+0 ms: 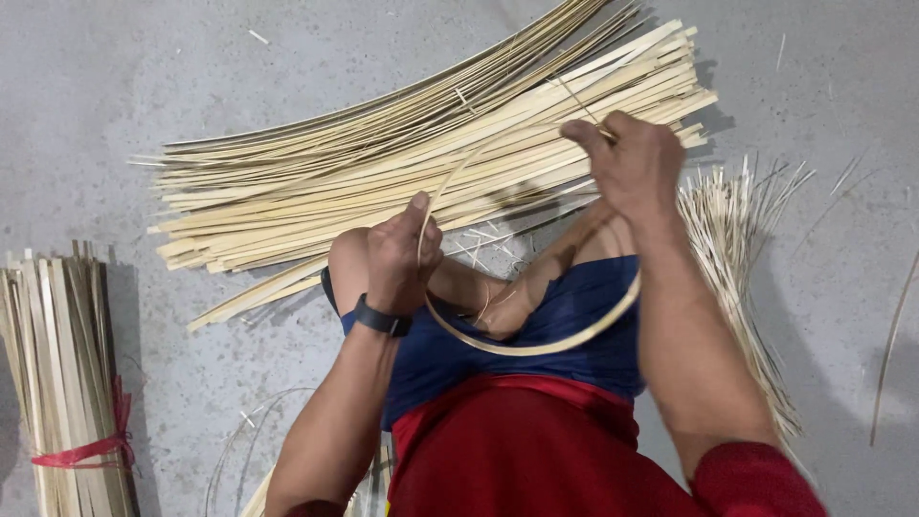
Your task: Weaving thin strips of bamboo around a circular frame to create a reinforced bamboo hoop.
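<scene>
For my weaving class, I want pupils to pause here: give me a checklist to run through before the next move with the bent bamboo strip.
1. Left hand grips the bent strip near its upper end: ok.
2. Right hand pinches the strip's other end: ok.
3. The strip curves smoothly into a loop across the lap, no kink seen: ok.
4. Loop ends overlap or are joined: cannot tell, the hands hide them.
5. Spare loose strips lie spread on the floor ahead of the knees: ok.
6. Tied bundle stands apart at the left, its red tie in place: ok.
</scene>
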